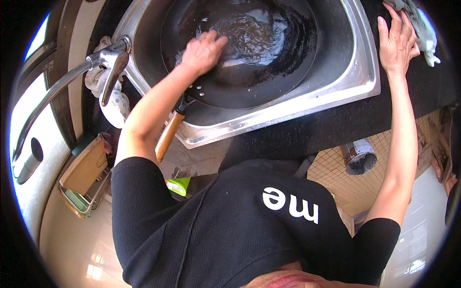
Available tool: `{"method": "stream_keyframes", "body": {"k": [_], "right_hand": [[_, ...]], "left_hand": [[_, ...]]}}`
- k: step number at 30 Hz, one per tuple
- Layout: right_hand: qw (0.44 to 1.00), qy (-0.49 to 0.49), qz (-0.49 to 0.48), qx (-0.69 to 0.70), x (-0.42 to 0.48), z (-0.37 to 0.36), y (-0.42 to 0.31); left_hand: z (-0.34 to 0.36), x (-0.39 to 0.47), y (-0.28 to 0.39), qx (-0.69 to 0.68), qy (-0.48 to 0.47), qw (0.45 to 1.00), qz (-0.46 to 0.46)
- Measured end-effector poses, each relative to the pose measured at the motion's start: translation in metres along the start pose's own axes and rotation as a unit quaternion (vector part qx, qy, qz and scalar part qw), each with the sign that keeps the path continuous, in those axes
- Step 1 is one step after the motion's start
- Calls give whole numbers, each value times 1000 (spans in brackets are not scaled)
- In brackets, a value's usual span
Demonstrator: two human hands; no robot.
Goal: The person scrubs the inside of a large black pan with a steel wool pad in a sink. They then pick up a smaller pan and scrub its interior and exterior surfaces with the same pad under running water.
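Note:
My left hand (204,52) reaches into a dark wok (230,95) that sits in a stainless steel sink (363,72). Its fingers are curled near the swirling, foamy water (248,39) in the wok. Whether they grip something is hidden; a greyish, blurred patch shows beside the wrist. The wok's wooden handle (169,133) slopes over the sink's near left corner, below my forearm. On the dark countertop right of the sink, my right hand (396,48) lies with fingers apart, fingertips against a grey cloth (412,18).
A chrome faucet (108,59) stands left of the sink, its long spout swung toward the window. Behind it lie a bunched cloth (99,77) and a white dotted item (117,106). A rack with a wooden board (84,167) is lower left. A metal cylinder (360,158) is below the counter.

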State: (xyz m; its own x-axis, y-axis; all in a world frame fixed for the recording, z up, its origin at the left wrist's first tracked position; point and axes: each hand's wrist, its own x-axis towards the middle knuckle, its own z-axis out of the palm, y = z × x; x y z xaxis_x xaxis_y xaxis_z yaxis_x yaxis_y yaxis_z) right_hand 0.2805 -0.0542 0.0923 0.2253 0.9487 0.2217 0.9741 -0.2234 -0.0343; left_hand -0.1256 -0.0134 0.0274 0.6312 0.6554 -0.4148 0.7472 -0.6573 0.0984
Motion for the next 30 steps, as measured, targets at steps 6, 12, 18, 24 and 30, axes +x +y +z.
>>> {"method": "stream_keyframes", "body": {"k": [6, 12, 18, 24, 30], "right_hand": [[1000, 17, -2, -14, -2, 2, 2], [1000, 5, 1, -17, 0, -1, -2], [991, 105, -84, 28, -3, 34, 30], [991, 98, -92, 27, -3, 35, 31], [992, 90, -88, 23, -4, 33, 34]], "left_hand": [[-12, -25, 78, -218, -122, 968, -26], [-21, 33, 151, -419, -13, 901, -111], [4, 89, 137, -263, 172, 949, -10], [21, 117, 59, 0, 239, 963, 121], [16, 90, 2, 81, 228, 967, 83]]}}
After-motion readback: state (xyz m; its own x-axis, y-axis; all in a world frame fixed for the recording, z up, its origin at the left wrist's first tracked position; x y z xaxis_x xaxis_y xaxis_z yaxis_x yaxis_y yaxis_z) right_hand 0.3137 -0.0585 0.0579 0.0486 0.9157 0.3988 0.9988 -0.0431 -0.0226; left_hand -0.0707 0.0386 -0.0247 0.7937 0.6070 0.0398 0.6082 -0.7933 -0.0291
